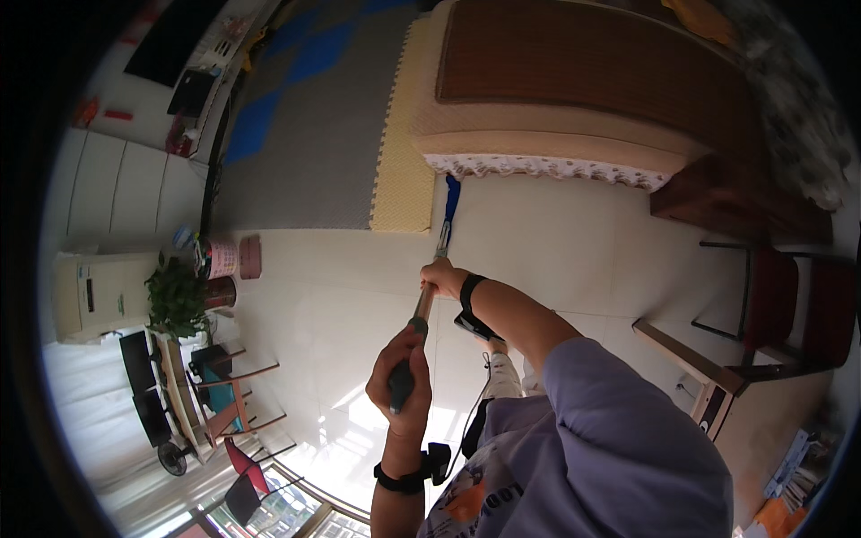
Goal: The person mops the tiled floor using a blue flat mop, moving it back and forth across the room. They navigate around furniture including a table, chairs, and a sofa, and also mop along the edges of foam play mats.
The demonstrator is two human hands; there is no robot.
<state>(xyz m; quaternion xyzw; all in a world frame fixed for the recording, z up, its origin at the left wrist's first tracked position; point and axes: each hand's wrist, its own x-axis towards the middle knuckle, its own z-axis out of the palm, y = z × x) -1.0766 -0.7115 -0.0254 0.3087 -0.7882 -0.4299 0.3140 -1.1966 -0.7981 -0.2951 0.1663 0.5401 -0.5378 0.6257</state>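
I hold a long-handled mop (pixel 423 309) with a metal pole and dark green grip. My left hand (pixel 390 372) is closed round the grip at the lower middle of the view. My right hand (pixel 436 273) is closed on the metal pole farther forward. The mop's blue head (pixel 451 202) lies on the pale tiled floor (pixel 538 233), beside a yellow foam mat (pixel 399 206) and at the foot of the bed (pixel 574 125), whose frilled skirt hangs close to it. Part of the blue head may be hidden under the bed.
A grey and blue mat (pixel 314 134) lies left of the yellow one. Further left stand a plant (pixel 170 300), bins (pixel 217 257) and chairs (pixel 224 394). At right are a dark wooden cabinet (pixel 695 202), red chairs (pixel 769 296) and a desk (pixel 682 359).
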